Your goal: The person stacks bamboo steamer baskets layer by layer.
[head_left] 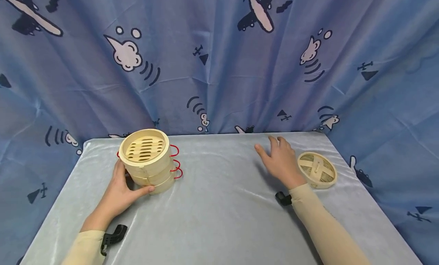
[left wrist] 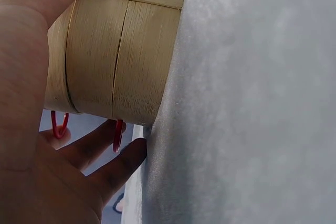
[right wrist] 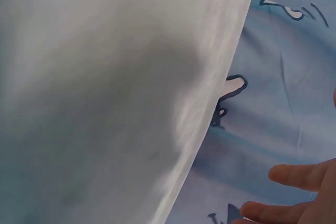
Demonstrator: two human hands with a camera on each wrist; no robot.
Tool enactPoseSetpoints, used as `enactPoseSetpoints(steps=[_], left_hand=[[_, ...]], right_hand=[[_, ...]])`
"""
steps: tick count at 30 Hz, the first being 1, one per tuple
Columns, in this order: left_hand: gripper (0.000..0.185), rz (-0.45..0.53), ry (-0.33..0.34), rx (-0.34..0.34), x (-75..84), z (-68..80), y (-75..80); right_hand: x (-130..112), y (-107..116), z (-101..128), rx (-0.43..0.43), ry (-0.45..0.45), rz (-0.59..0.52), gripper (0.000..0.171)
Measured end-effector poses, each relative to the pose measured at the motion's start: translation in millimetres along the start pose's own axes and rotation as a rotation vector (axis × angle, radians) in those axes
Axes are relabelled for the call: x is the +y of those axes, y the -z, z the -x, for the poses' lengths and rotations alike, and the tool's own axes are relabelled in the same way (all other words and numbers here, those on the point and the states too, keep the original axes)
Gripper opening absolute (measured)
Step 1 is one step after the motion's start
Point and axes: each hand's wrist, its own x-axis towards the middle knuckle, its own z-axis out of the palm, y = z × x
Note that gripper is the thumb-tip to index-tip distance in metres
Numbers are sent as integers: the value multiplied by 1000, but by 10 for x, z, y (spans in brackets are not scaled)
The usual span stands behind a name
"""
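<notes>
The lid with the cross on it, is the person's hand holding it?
No, the lid lies alone on the table, and the right hand rests open beside it.

This looks like a staged recording corner rather than a lived-in room: a table [head_left: 223,204] draped in pale grey velvety cloth stands closed in by a blue curtain [head_left: 212,59] printed with cartoon aeroplanes and clouds.

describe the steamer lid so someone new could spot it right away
Find the grey table before the blue aeroplane curtain. Near its far right corner, beside the right hand, lies the lid. It is a flat, woven disc, not like the tall steamer stack with red handles.
</notes>
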Motion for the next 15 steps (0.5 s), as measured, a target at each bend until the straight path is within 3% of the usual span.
enactPoseSetpoints(steps=[15], left_hand=[[140,-14,10,-8,-2,-2,22]], right_hand=[[431,208,174,-10,-98,32,100]])
